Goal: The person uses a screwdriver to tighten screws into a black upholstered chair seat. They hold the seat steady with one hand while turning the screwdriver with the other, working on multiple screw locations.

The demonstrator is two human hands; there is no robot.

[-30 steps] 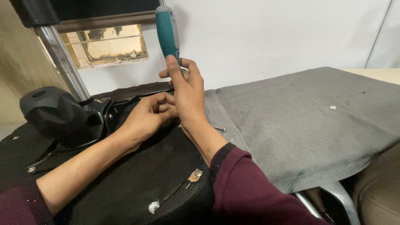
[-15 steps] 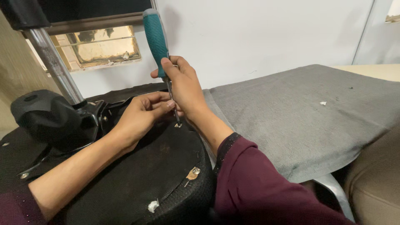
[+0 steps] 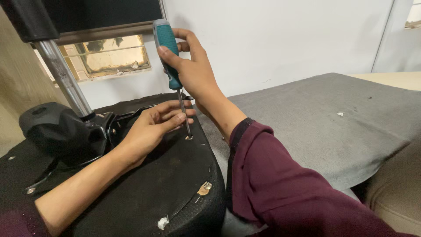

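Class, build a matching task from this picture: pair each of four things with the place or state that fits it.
Things:
1. right hand
2. left hand
3. screwdriver tip
4. grey cloth

Places or states:
A. spread flat beside the black seat
B. set on a small metal fastener
C. gripping the teal handle
D. fingers steadying the shaft

Pairs: 1-C, 2-D, 3-B, 4-A

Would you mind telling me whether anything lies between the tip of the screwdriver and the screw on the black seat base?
Nothing visible does. The right hand holds the teal screwdriver upright, and its tip meets the screw on the black seat base. The left hand steadies the shaft just beside it, its fingers clear of the tip.
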